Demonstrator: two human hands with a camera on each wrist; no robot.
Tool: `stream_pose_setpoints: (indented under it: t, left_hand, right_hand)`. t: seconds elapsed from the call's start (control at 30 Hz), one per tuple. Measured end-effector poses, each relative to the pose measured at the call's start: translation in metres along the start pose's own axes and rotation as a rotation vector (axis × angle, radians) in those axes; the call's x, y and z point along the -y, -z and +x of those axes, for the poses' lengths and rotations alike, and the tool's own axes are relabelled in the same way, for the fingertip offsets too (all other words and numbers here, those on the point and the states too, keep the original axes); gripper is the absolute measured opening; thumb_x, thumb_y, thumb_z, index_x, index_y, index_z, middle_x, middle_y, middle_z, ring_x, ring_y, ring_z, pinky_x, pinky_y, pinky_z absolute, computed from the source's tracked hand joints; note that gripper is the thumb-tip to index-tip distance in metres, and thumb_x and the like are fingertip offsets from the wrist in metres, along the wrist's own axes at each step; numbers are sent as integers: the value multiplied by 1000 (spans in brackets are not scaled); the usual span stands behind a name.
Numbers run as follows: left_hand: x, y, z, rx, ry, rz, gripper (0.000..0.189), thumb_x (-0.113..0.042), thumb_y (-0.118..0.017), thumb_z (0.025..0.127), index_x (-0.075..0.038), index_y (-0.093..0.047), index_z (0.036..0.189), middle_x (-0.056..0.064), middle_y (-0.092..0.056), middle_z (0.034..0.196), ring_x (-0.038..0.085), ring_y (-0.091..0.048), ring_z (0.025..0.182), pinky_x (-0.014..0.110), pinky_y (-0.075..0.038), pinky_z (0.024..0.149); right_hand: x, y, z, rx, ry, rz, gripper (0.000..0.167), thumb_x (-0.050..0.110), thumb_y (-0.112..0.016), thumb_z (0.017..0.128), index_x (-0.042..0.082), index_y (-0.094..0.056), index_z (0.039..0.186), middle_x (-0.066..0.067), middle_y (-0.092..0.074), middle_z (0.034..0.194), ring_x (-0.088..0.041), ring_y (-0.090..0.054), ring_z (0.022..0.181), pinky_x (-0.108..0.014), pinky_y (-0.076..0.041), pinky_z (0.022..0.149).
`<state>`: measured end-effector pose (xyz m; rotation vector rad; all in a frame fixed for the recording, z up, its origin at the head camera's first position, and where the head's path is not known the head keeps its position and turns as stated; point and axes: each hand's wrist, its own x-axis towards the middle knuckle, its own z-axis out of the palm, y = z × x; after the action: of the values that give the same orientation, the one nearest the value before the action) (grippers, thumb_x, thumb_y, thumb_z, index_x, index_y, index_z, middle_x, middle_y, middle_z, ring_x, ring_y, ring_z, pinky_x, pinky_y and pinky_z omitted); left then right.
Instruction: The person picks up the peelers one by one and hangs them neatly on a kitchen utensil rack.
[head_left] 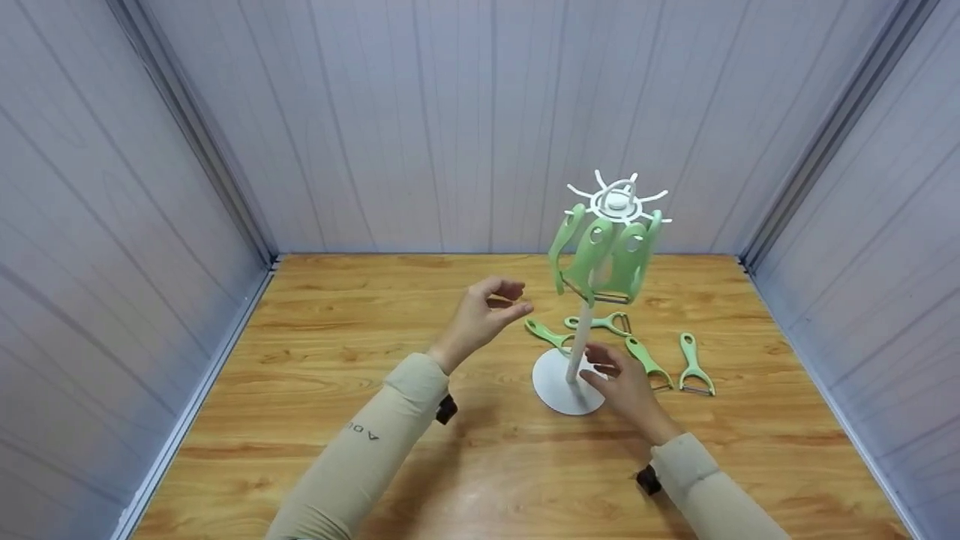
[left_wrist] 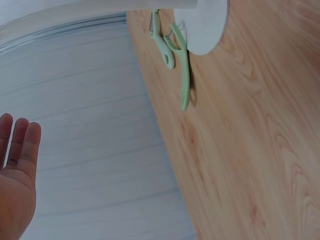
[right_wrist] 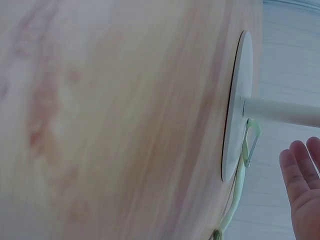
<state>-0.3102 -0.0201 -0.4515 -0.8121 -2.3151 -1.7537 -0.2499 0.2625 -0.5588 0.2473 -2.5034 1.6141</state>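
A white stand (head_left: 582,334) with a round base and a top ring of spokes rises from the table. Several green peelers (head_left: 591,251) hang by their handle holes from the front spokes; some back spokes are bare. Left of the stand, my left hand (head_left: 480,319) is raised with fingers apart and holds nothing. In the left wrist view its fingers (left_wrist: 30,145) extend straight. My right hand (head_left: 626,382) hovers low by the pole over the base, fingers loosely bent, nothing in it. The right wrist view shows its fingers (right_wrist: 295,170) apart from the pole (right_wrist: 280,111).
Several loose peelers lie around the base: one green peeler (head_left: 546,334) reaching the base's edge, one behind the pole (head_left: 596,323), one beside my right hand (head_left: 645,360), another farther right (head_left: 691,360). Pale panel walls (head_left: 375,135) enclose the wooden table (head_left: 315,360).
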Motion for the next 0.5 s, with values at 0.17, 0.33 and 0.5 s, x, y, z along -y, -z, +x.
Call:
stream_pose_setpoints:
  t: [0.17, 0.33, 0.5]
  left_hand:
    - [10, -5, 0, 22, 8, 19, 35, -14, -83, 98, 4, -73, 127, 22, -75, 121, 40, -72, 116, 50, -62, 103]
    - [22, -9, 0, 35, 16, 40, 35, -13, -82, 99, 4, -73, 129, 22, -75, 123, 35, -72, 114, 49, -62, 102]
    - [31, -10, -1, 38, 32, 66, 36, -15, -81, 100, 3, -73, 130, 20, -75, 123, 34, -72, 114, 48, -62, 102]
  right_hand:
    - [5, 1, -1, -44, 49, 23, 43, 1, -81, 96, -3, -69, 137, -25, -74, 129, -41, -72, 120, -54, -59, 107]
    - [17, 3, 3, -102, 154, 51, 39, -3, -81, 95, -2, -71, 133, -22, -76, 122, -33, -75, 112, -46, -63, 100]
    - [30, 7, 9, -122, 306, 51, 38, -8, -79, 94, -5, -70, 131, -25, -77, 117, -15, -77, 107, -28, -64, 93]
